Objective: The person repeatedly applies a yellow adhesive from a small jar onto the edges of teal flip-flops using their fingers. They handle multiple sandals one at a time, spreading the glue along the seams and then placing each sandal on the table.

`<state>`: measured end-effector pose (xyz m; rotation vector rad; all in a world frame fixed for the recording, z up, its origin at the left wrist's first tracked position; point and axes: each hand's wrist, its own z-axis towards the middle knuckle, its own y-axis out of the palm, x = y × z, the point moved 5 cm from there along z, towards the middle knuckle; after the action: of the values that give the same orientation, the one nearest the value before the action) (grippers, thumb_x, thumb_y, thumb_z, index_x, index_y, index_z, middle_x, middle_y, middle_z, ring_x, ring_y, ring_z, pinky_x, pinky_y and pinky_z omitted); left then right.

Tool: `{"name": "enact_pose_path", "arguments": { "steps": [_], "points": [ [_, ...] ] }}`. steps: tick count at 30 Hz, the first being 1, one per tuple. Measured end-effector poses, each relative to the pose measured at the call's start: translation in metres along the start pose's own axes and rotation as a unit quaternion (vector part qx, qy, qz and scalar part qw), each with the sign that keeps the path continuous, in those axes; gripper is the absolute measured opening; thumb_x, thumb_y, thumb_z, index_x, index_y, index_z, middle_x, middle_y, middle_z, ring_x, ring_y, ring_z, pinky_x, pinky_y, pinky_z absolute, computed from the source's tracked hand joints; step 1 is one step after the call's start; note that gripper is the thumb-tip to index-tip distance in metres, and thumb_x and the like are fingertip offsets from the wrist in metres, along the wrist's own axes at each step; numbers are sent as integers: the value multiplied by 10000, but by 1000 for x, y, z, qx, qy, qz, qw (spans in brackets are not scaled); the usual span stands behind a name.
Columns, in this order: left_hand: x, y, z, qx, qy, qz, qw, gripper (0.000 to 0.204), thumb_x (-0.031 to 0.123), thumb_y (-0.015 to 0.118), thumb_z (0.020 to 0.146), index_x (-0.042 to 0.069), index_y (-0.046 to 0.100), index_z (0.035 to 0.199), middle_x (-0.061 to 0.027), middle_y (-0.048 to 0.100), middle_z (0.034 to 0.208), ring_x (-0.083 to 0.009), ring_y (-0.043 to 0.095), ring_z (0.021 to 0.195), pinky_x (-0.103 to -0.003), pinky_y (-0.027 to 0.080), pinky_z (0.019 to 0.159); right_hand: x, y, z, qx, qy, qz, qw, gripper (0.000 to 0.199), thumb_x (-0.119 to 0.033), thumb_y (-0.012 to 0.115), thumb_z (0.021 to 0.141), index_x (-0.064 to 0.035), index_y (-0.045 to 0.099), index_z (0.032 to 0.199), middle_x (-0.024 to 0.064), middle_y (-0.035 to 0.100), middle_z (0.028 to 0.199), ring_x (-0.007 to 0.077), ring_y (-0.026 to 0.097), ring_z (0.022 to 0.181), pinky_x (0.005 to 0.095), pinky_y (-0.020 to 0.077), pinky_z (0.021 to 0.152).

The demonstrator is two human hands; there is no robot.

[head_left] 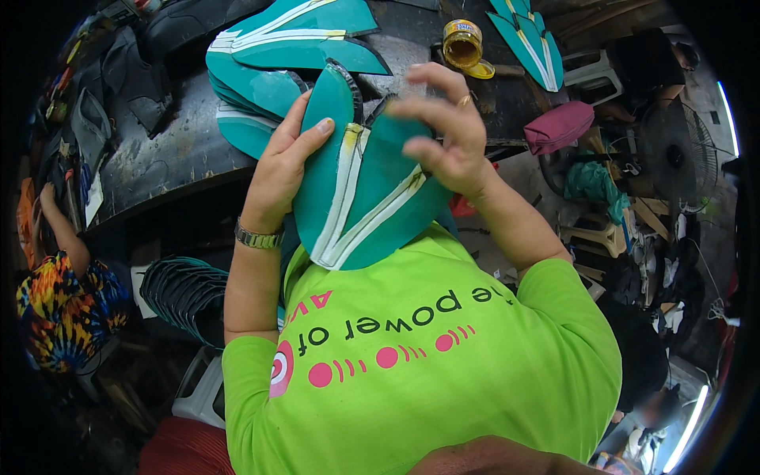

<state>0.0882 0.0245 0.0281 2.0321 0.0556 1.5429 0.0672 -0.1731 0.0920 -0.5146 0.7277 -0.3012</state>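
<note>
My left hand (pixel 289 158) grips the left edge of a teal cut panel (pixel 376 194), thumb on top. The panel, which may be a shoe upper, has white tape strips in a V, with a yellowish stain near one strip's top and dark edges at its upper notch. Its lower end rests against my green shirt. Over the panel's upper right hovers my right hand (pixel 455 131), fingers apart and bent, blurred by motion; I see nothing held in it. Just beyond, similar teal panels (pixel 277 59) lie stacked on the dark table (pixel 158 170).
An open jar (pixel 462 43) of yellowish stuff stands at the back, a yellow lid (pixel 480 70) beside it. More teal panels (pixel 532 51) lie to its right. A maroon pouch (pixel 559 127) sits at the table's right end. A fan (pixel 677 154) stands right; another person (pixel 67 305) is at left.
</note>
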Motion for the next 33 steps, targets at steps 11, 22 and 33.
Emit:
{"name": "enact_pose_path", "arguments": {
  "steps": [11, 22, 33],
  "points": [
    [-30, 30, -6, -137, 179, 444, 867, 550, 256, 703, 898, 22, 506, 1356, -139, 547, 1366, -284, 515, 1266, -414, 405, 1080, 34, 18, -6, 208, 287, 540, 763, 841, 110, 617, 871, -168, 192, 1542, 77, 591, 1054, 158, 622, 979, 313, 524, 916],
    [-50, 15, 5, 175, 273, -29, 945, 371, 69, 635, 928, -27, 521, 1268, -89, 612, 1146, -186, 576, 1002, -339, 465, 909, 23, 6, -13, 74, 248, 293, 920, 669, -69, 646, 939, -82, 323, 1525, 50, 622, 899, 93, 598, 795, 226, 529, 673],
    [-59, 10, 1, -17, 120, -279, 952, 589, -67, 584, 857, 63, 410, 1405, -101, 572, 1315, -227, 577, 1220, -397, 429, 1092, 102, -36, -17, -180, 365, -434, 804, 669, -388, 642, 902, -136, 383, 1465, 247, 692, 915, 423, 682, 848, 492, 542, 747]
  ]
}}
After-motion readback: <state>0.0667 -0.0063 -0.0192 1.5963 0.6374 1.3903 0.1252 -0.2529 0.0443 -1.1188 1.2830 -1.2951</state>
